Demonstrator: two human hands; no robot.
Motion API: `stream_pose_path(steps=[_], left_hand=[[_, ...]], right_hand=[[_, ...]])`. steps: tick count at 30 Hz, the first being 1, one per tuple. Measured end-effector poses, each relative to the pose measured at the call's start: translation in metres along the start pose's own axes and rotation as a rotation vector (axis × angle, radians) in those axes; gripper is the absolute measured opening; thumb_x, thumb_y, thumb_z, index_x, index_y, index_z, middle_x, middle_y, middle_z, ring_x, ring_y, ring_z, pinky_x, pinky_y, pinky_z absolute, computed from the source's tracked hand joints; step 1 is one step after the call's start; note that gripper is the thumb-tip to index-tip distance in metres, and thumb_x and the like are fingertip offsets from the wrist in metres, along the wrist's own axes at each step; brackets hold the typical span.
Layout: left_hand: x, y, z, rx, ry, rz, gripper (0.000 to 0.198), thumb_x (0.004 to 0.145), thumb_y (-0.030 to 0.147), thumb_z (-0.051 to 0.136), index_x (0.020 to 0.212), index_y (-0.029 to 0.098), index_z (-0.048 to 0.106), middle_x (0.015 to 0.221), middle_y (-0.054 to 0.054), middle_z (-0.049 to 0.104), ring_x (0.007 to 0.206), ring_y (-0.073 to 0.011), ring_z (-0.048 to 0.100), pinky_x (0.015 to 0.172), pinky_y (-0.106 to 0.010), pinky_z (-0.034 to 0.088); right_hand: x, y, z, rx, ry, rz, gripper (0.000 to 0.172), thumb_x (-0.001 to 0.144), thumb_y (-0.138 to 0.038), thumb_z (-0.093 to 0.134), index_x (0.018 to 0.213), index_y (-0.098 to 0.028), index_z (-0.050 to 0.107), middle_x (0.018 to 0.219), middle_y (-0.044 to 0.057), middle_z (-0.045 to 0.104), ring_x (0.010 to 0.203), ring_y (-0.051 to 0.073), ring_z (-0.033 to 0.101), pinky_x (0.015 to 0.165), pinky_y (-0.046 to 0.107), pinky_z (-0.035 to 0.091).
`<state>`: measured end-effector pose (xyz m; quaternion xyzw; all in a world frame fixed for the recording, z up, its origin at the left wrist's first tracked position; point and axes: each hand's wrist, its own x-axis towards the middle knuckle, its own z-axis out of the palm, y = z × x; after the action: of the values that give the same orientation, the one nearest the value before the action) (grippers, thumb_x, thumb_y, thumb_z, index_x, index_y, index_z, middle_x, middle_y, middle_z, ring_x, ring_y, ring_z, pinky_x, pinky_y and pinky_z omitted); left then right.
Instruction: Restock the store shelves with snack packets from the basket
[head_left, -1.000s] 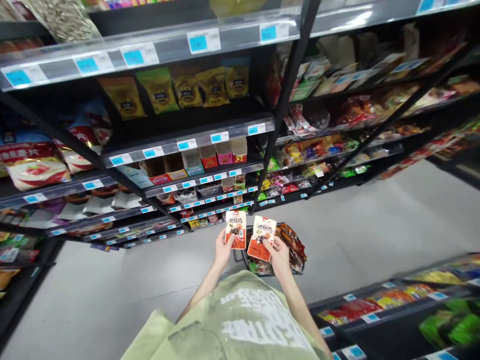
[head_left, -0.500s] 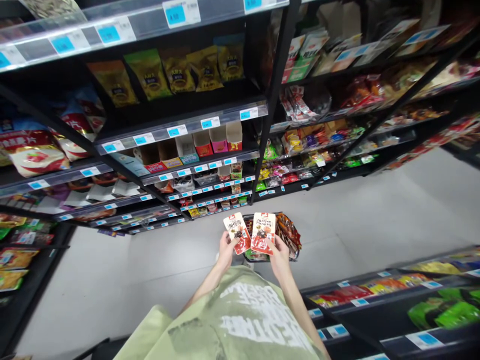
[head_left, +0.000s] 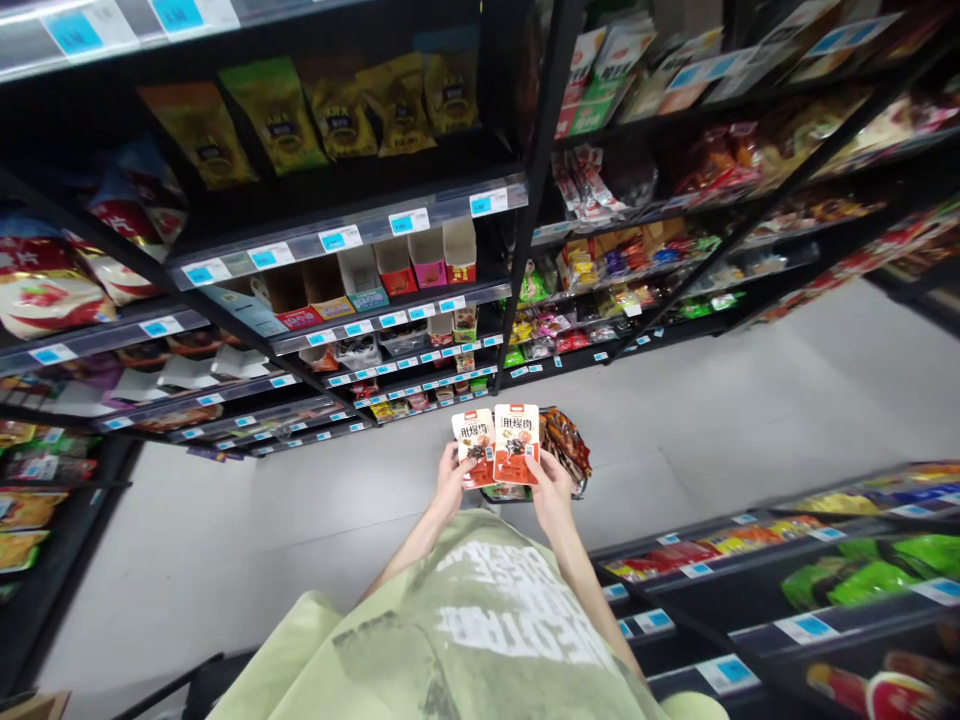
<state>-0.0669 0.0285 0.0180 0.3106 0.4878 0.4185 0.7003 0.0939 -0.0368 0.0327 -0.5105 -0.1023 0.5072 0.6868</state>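
The left hand (head_left: 452, 482) has its fingers closed on the lower edge of a red-and-white snack packet (head_left: 472, 445). The right hand (head_left: 552, 490) grips a second, matching packet (head_left: 517, 442) the same way. Both packets stand upright, side by side with edges touching, in front of the chest and above a shopping basket (head_left: 493, 493) of snacks on the grey floor (head_left: 712, 420), near the stocked shelves (head_left: 390, 310).

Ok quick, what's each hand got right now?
Left hand: shut on the left packet.
Right hand: shut on the right packet.
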Motion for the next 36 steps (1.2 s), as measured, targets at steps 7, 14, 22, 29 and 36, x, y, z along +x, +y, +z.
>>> stream_pose_path(steps=[7, 14, 22, 29, 36], left_hand=[[0.001, 0.001, -0.001, -0.027, 0.005, -0.008, 0.038, 0.063, 0.024, 0.075, 0.096, 0.02, 0.057, 0.092, -0.002, 0.074, 0.082, -0.0206, 0.069, 0.075, -0.031, 0.053], [0.006, -0.002, 0.0, -0.025, -0.003, -0.005, 0.039, 0.065, 0.028, 0.076, 0.099, 0.022, 0.057, 0.095, -0.002, 0.073, 0.083, -0.0205, 0.069, 0.075, -0.032, 0.054], [0.007, -0.005, 0.003, -0.003, -0.062, 0.058, 0.039, 0.069, 0.029, 0.076, 0.103, 0.022, 0.058, 0.109, -0.005, 0.071, 0.099, -0.0227, 0.067, 0.086, -0.034, 0.053], [-0.005, 0.008, 0.018, -0.177, -0.132, -0.016, 0.051, 0.076, 0.046, 0.071, 0.119, 0.023, 0.057, 0.117, -0.008, 0.071, 0.105, -0.0263, 0.067, 0.09, -0.04, 0.054], [-0.002, 0.003, 0.008, -0.156, -0.061, 0.015, 0.054, 0.075, 0.05, 0.075, 0.118, 0.021, 0.059, 0.115, -0.009, 0.07, 0.102, -0.0236, 0.068, 0.092, -0.036, 0.053]], right_hand=[[0.001, -0.001, 0.002, -0.022, 0.012, -0.012, 0.039, 0.068, -0.04, 0.083, 0.101, -0.022, 0.073, 0.109, 0.006, 0.075, 0.096, 0.027, 0.069, 0.08, 0.037, 0.058], [0.003, -0.002, 0.004, -0.063, 0.035, -0.089, 0.038, 0.071, -0.041, 0.08, 0.103, -0.021, 0.072, 0.109, 0.006, 0.075, 0.096, 0.025, 0.069, 0.086, 0.038, 0.056], [0.001, 0.001, 0.011, -0.362, 0.046, -0.323, 0.03, 0.076, -0.041, 0.075, 0.098, -0.02, 0.074, 0.103, 0.009, 0.073, 0.094, 0.025, 0.066, 0.086, 0.038, 0.055], [-0.017, 0.006, 0.034, -0.954, -0.298, -0.729, 0.029, 0.085, -0.022, 0.062, 0.11, -0.03, 0.074, 0.105, 0.008, 0.068, 0.099, 0.025, 0.064, 0.09, 0.039, 0.054], [-0.022, 0.009, 0.046, -1.026, -0.508, -0.739, 0.028, 0.085, -0.02, 0.061, 0.11, -0.028, 0.071, 0.108, 0.008, 0.066, 0.105, 0.024, 0.062, 0.093, 0.039, 0.054]])
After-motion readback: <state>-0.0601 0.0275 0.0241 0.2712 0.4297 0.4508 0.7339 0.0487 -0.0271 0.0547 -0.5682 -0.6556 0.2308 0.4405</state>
